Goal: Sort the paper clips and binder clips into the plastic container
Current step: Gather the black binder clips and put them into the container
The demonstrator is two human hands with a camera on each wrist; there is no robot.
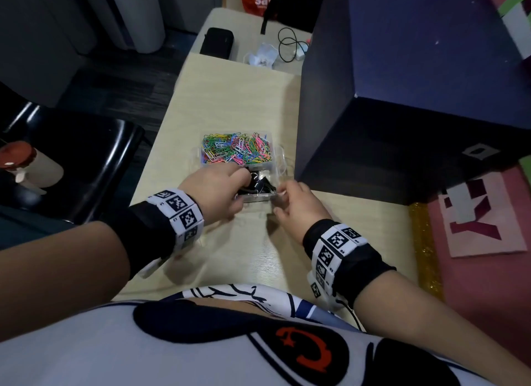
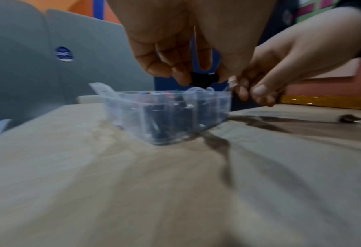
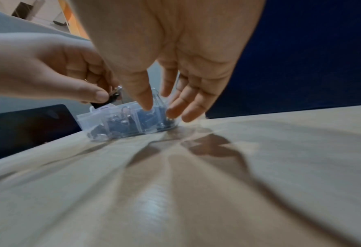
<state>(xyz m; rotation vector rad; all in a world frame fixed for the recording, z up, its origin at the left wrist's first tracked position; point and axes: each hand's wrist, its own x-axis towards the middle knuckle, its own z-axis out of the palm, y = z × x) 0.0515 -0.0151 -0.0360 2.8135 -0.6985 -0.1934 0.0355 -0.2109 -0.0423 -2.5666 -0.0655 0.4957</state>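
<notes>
A clear plastic container (image 1: 280,155) stands mid-table. Its far compartment holds several coloured paper clips (image 1: 235,148) and its near one black binder clips (image 1: 263,184). My left hand (image 1: 244,175) hovers over the near compartment and pinches a black binder clip (image 2: 205,79) between thumb and fingers, just above the rim (image 2: 167,93). My right hand (image 1: 280,196) pinches the container's near right corner. In the right wrist view its thumb (image 3: 144,102) lies at the wall's inner side and its fingers (image 3: 181,108) outside.
A tall dark blue box (image 1: 402,98) stands close to the container's right. A black chair (image 1: 86,155) sits left of the table. Further back lie a black pouch (image 1: 217,42) and a coiled cable (image 1: 290,45). A gold glitter strip (image 1: 425,242) borders the table's right edge.
</notes>
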